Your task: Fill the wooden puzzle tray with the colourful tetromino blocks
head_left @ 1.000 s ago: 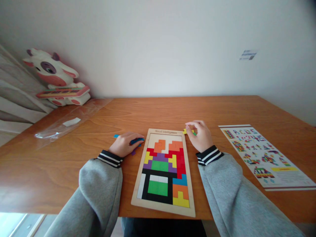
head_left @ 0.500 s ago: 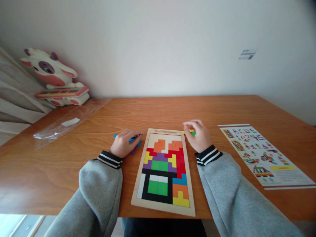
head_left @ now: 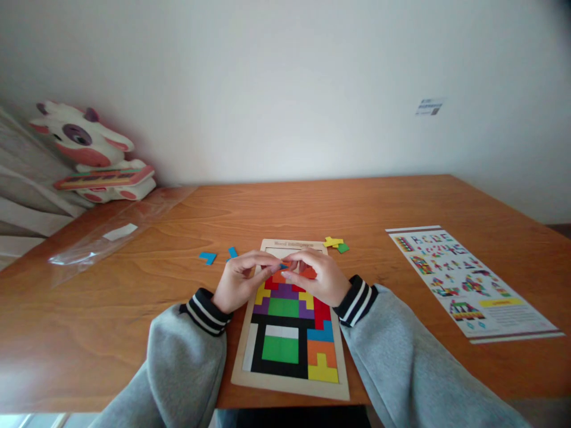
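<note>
Above the upper part of a wooden puzzle board [head_left: 243,362], my left hand [head_left: 243,279] pinches a small blue puzzle piece [head_left: 282,267] between thumb and fingertips. My right hand [head_left: 321,278] meets it from the other side, its thumb and forefinger closed about the piece's right end. Most of the piece is hidden by the fingers. Beneath the hands, red, orange, purple and yellow pieces lie fitted in the board. Its lower half holds a green block [head_left: 280,349] framed in black, with blue, orange and yellow pieces at the right.
Loose blue pieces [head_left: 207,257] lie left of the board. Yellow pieces [head_left: 332,242] and a green piece [head_left: 343,248] lie by its top right corner. A printed pattern sheet [head_left: 468,285] is at the right. At the left are a clear plastic bag [head_left: 107,244] and a cow toy [head_left: 96,154].
Both hands have come together over the board, the left bringing the blue piece from the left side. My right hand has left the yellow and green pieces. The view has shifted slightly.
</note>
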A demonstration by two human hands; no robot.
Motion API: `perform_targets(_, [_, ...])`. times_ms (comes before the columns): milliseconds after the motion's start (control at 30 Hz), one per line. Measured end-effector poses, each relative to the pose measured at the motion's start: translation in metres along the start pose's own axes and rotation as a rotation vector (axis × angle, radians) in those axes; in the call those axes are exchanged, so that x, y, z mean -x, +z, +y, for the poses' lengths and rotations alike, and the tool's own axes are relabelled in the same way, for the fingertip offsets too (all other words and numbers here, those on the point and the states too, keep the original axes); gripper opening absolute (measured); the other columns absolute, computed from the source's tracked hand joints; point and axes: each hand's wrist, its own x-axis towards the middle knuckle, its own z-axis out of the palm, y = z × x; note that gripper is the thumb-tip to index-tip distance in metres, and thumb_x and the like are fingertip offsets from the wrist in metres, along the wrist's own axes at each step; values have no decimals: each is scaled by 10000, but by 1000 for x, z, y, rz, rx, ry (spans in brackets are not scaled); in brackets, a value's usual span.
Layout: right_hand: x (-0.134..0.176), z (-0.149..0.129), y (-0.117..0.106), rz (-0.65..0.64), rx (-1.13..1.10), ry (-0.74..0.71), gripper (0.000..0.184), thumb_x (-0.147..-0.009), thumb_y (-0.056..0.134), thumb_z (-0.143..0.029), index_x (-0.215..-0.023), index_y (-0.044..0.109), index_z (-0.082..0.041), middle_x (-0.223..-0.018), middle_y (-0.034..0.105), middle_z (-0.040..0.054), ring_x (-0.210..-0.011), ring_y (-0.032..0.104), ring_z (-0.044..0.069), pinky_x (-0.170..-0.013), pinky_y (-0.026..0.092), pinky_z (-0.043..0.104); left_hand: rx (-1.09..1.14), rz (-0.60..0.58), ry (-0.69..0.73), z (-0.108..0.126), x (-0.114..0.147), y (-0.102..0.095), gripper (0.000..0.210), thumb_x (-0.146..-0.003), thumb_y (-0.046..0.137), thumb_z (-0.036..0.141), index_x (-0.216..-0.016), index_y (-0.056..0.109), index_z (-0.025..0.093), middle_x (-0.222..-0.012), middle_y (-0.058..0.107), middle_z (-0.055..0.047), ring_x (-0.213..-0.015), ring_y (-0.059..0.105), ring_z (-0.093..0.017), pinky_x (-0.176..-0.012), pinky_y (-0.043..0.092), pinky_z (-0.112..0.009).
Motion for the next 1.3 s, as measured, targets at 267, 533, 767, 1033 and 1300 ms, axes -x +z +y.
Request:
perform_targets(267, [-4,1,-14,84,179,-159,24,-905,653,-211,-889,668,-222,-890,708,41,-837,680,172,-775,571,339,-171,-24,28,-2,4,0,188,-903,670,242,-1072,705,171,-1003,753,-83,-884,719,-175,-807,612,-305])
perform_targets(533, [5,19,-25,45,294,-238,204,-897,603,-91,-1033,670,-229,-999,769,43,-913,735,171,-856,608,333,-524,-334,304,-6,2,-12,211,-955,565,199,-1138,670,203,-1123,732,-89,-1075,670,-200,-943,549,-360])
perform_targets(767, [13,19,-23,-33,293,-293,266,-935,561,-132,-1121,705,-255,-1019,748,55,-914,725,171,-830,623,315,-554,-371,300,-7,4,-11,225,-960,560,217,-1157,670,209,-1189,716,-89,-1121,652,-207,-970,536,-372])
perform_targets(1033, [19,20,-18,-166,302,-313,235,-962,514,-167,-1072,716,-214,-1031,732,81,-914,716,179,-815,627,304,-587,-383,299,-5,5,-10,254,-975,544,238,-1199,664,216,-1183,726,-75,-1101,660,-207,-964,544,-365])
perform_targets(1300, [18,18,-18,-197,339,-329,191,-944,545,-157,-1017,717,-197,-979,703,93,-884,683,192,-794,616,336,-570,-409,321,-8,6,-11,261,-969,558,237,-1198,679,213,-1182,732,-69,-1107,657,-210,-959,559,-366])
